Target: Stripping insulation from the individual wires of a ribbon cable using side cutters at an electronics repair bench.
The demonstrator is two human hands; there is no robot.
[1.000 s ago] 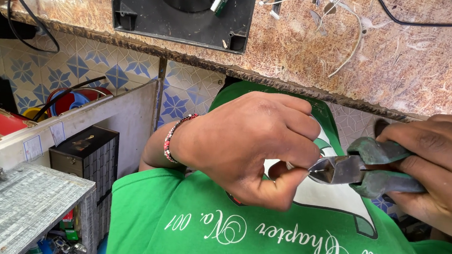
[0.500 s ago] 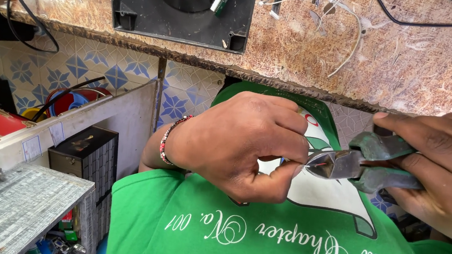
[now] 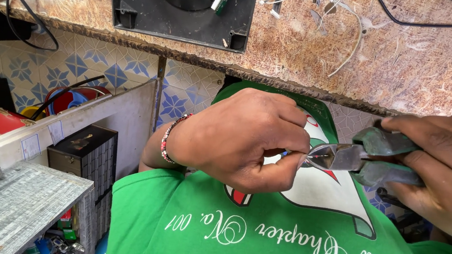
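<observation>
Left hand (image 3: 236, 136), fingers pinched on a thin wire end (image 3: 313, 153), holds it into the nose of the side cutters (image 3: 340, 157). Right hand (image 3: 445, 167), at 3 o'clock, is clenched on the green handles. Over the last second the hands barely shifted and the cutter nose remains on the wire; workbench (image 3: 412, 57) edge at 12 o'clock

Left hand (image 3: 241, 140) hides the wire's (image 3: 317, 151) length.

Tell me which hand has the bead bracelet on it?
The left hand, the one pinching something tiny at the tip of the cutters. A red beaded bracelet circles its wrist. The right hand squeezes the cutters' green handles, and no bracelet shows there.
</observation>
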